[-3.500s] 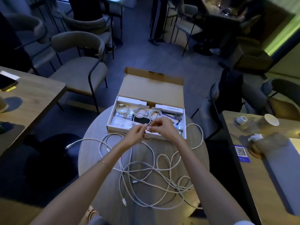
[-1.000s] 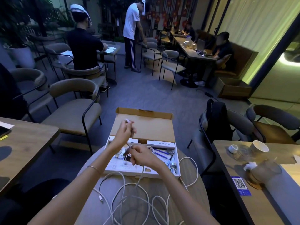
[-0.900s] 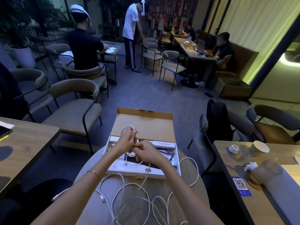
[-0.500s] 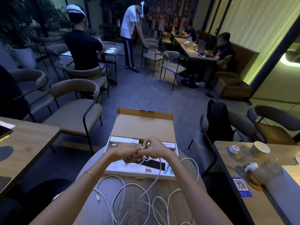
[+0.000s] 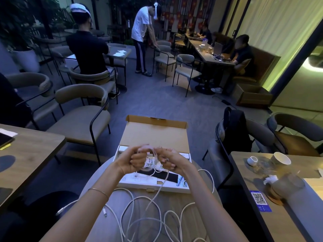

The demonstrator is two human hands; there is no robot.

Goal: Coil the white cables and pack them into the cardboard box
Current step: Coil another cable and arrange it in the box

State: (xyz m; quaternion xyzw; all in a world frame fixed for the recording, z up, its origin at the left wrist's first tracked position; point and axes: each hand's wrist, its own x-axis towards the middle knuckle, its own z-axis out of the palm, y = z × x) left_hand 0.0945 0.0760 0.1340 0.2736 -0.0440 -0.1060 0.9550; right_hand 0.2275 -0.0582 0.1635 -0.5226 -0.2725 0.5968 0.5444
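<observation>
Hands meet over the open cardboard box (image 5: 153, 135), and between them a small coil of white cable (image 5: 150, 160) is taking shape. The left hand (image 5: 132, 161) has its fingers curled round the loops and grips the bundle, while the right hand (image 5: 168, 160), just beside it, pinches the same strand where it feeds in. From the grip the cable's free length (image 5: 158, 191) drops over the box's near wall and joins the loose tangle of white cables (image 5: 150, 222) sprawled on the round surface (image 5: 97, 222) below the forearms.

A second ago the left hand was raised above the box with a single loop while the right held the strand lower down; half a second ago the two had closed together, and now several turns sit stacked in the left grip. That suggests the winding is going well, but much of this cable is still uncoiled. Beneath the grip, the box tray shows a dark item and some white pieces; whatever else lies in it is hidden behind the hands. Judging by the tangle, most of the job remains: this coil has to be finished and laid in the box, then the other cables wound in turn
</observation>
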